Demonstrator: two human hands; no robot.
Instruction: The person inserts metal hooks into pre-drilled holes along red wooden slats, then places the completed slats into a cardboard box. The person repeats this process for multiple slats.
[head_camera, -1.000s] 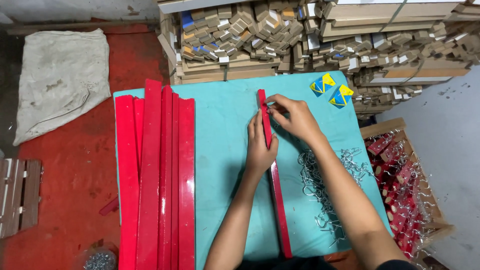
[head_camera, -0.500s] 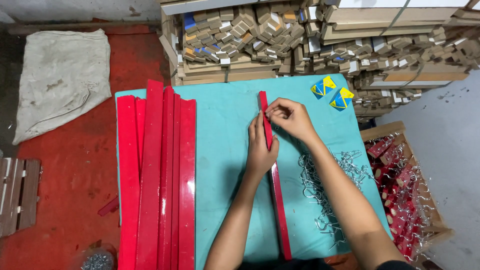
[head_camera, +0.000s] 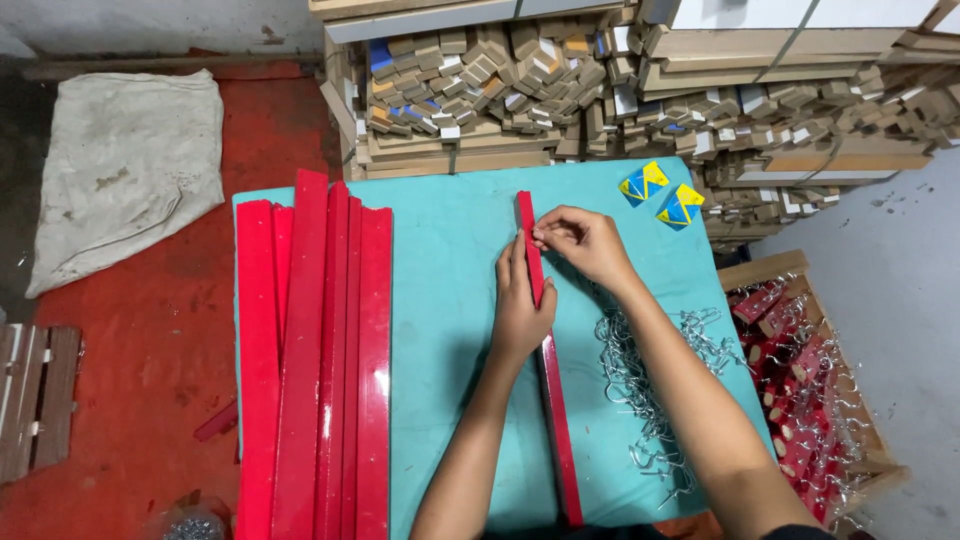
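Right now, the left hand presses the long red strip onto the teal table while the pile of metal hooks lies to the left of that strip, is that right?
Not quite: the head view shows the pile of metal hooks lying to the right of the long red strip. The left hand does press it onto the teal table.

teal table (head_camera: 450, 300) | red slats stacked left (head_camera: 320, 360) | single red strip (head_camera: 555, 420) | wire hooks, probably (head_camera: 650, 390) | two small cards (head_camera: 662, 195)

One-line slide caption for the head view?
Left hand steadies a red strip on the teal table; right hand pinches near its top.
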